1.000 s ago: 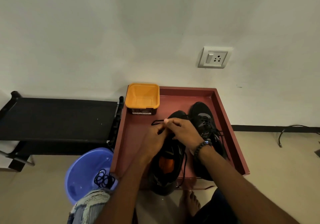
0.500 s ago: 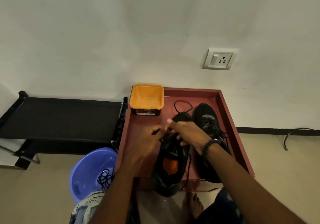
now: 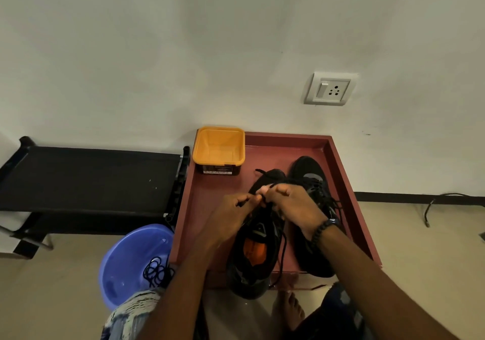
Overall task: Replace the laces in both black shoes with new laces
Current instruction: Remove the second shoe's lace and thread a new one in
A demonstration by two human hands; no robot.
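- Your left hand [image 3: 231, 212] and right hand [image 3: 291, 205] met over the front of the left shoe [image 3: 256, 250], fingers pinched together on a black lace [image 3: 283, 250]; the grip looked closed on both sides, though which strand each hand held was too dark to tell.
- That shoe lay in the red tray [image 3: 210, 208] with its heel over the near rim; its orange lining showed, and one strand trailed down its right side toward the heel; a short end stuck out past the toe.
- The right shoe [image 3: 312, 182] sat just beside it in the tray, touching or nearly so; its laces looked crossed and threaded, with loose ends spilling to the right; I judged it the finished one, or nearly.
- A tangle of old laces [image 3: 157, 271] lay in the blue basin [image 3: 123, 255] on the floor to the left of the tray; that suggested the stripping was done.
- The orange tub [image 3: 219, 145] at the tray's far left corner looked empty; if it held the new laces, both were out.
- As a judgement, you were well past halfway; what remained was working the lace up the left shoe's eyelets, evening the ends, and perhaps tying both.
- How many eyelets were already threaded was hidden under your hands.
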